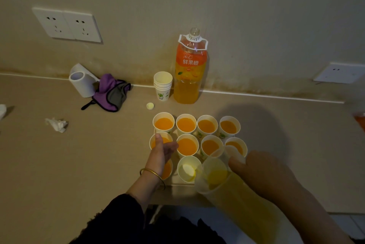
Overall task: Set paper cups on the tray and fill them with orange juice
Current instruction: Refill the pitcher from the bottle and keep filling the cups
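Cup (189, 168) in the tray's (181, 184) near row is being filled. The right hand's (266, 172) fingers (237, 164) clasp a jug (215, 176) tilted over its rim. The left hand (161, 150) lies against a filled cup (166, 139), probably to steady it, though I cannot tell whether it grips. Spare cups (163, 83) and the bottle (189, 69) stand at the worktop's (79, 154) back, out of the way.

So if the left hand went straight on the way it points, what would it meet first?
The left hand reaches over the middle row's left cup. Straight on, the back row's left cup of juice likely comes first, though the hand's height is unclear.
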